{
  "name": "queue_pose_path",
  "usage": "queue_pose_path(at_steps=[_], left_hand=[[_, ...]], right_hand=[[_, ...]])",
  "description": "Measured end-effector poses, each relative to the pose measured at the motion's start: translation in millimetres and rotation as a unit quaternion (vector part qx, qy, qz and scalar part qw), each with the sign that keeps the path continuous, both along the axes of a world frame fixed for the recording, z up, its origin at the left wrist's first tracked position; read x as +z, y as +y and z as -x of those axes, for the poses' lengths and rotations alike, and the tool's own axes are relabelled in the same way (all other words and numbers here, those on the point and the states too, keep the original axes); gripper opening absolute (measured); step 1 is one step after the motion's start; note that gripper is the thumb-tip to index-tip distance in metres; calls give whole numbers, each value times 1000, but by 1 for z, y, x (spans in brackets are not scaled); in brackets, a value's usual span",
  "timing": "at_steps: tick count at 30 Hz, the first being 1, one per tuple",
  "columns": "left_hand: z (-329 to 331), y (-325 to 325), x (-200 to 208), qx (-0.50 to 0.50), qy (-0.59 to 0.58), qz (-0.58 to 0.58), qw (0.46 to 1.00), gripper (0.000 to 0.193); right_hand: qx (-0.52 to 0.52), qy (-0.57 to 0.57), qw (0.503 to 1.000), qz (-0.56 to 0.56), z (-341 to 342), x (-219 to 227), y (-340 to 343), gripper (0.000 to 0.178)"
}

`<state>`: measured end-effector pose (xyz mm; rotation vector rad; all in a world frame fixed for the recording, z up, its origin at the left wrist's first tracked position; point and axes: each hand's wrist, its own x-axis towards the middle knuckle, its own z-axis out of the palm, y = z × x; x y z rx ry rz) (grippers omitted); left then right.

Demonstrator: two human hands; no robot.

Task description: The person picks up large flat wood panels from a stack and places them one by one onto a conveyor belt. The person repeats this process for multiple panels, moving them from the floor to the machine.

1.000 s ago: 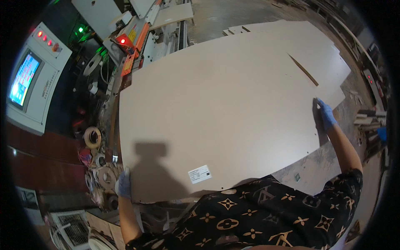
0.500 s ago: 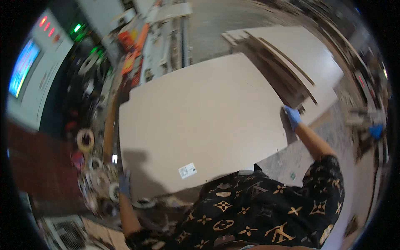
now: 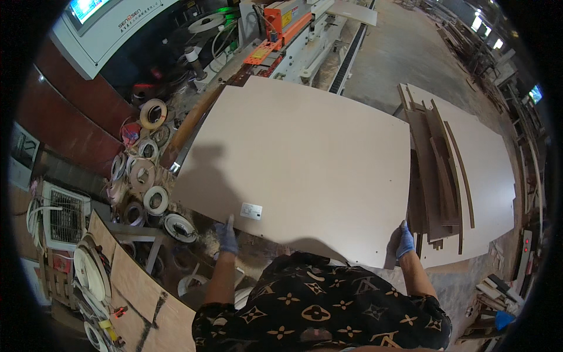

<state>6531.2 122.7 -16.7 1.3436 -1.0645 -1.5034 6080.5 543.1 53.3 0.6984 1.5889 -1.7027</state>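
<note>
At centre, your board is gripped but not yet let go, your left hand pinching its edge at seven o'clock and right hand at four, its far edge near the machine at twelve, the stack at three untouched.

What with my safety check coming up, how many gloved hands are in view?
2: the left hand at the near edge of the large pale panel, and the right hand at its right edge, by the near corner. No others show.
</note>
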Motion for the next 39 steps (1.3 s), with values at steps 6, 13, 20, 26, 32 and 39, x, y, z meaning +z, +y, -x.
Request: queue_pose_path(at_steps=[6, 13, 20, 26, 32, 39], left_hand=[[75, -61, 18, 161, 106, -13, 981, 62], [136, -123, -6, 179, 118, -30, 976, 55], [199, -168, -4, 196, 117, -90, 969, 51], [278, -194, 44, 200, 129, -167, 957, 49], [372, -264, 47, 118, 101, -235, 959, 48], [466, -325, 34, 12, 24, -201, 979, 49]], right_hand=[[76, -108, 988, 79, 0, -14, -33, 33], [38, -89, 995, 29, 62, -7, -67, 28], [37, -67, 995, 71, 124, -11, -106, 32], [28, -30, 997, 63, 185, 8, -145, 26], [-23, -1, 996, 83, 275, 30, -202, 19], [12, 179, 984, 17, 333, 49, -240, 24]])
